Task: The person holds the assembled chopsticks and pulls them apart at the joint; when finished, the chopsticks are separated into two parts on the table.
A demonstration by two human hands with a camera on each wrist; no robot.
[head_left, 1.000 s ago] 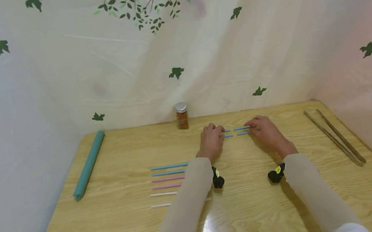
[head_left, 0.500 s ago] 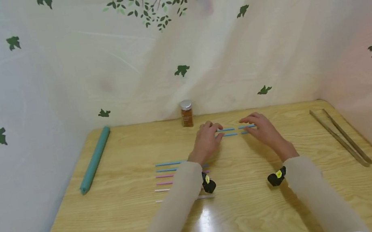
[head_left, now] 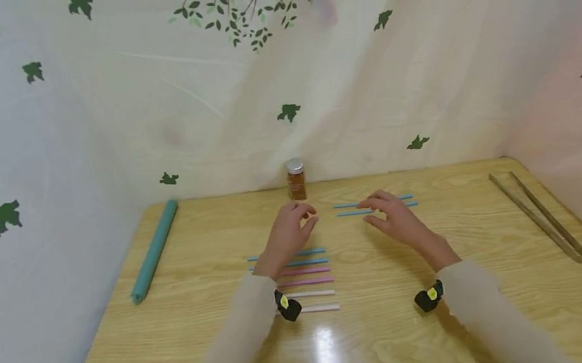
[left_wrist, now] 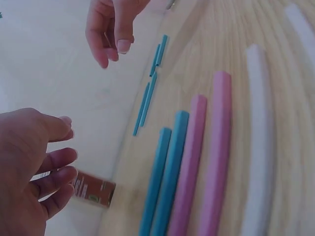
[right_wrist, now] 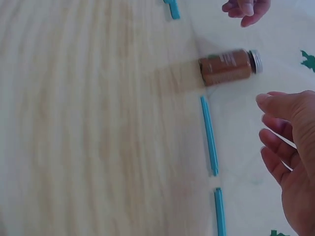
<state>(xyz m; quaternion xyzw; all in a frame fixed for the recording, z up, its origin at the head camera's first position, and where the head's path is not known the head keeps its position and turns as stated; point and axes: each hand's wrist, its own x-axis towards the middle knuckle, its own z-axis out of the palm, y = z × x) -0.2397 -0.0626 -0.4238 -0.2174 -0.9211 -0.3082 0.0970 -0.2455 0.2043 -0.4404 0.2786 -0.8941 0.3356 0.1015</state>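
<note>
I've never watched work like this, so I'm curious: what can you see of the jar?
The jar looks like glass or clear plastic, reddish-brown in the body, with pale print too blurred to read. Its silvery lid is on. It stands upright at the back of the table; neither the left hand nor the right hand touches it.

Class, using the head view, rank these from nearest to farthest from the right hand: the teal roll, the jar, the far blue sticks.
From the right hand:
1. Far blue sticks: partly hidden behind it.
2. Jar: to its left, standing at the back.
3. Teal roll: farthest left.
</note>
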